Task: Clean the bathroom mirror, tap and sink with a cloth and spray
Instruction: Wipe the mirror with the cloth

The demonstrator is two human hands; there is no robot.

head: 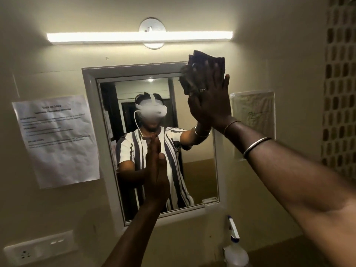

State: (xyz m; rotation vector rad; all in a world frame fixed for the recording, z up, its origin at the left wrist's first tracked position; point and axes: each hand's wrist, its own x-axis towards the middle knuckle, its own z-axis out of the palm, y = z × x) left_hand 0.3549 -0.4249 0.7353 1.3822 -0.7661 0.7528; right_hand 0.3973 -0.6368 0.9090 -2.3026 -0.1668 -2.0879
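A white-framed mirror [107,143] hangs on the wall straight ahead. My right hand [212,99] presses a dark brown cloth [194,74] flat against the mirror's top right corner, fingers spread over it. My left hand [156,168] rests flat against the lower middle of the glass, fingers together, holding nothing. A clear spray bottle [235,247] with a white and blue trigger stands below the mirror's lower right corner. The tap and sink are out of view.
A lit tube light [138,36] runs above the mirror. A printed paper sheet [57,139] is taped left of it and a plastic-covered sheet [254,112] right of it. A switch and socket plate [36,247] sits low on the left. A perforated wall [339,93] stands at the far right.
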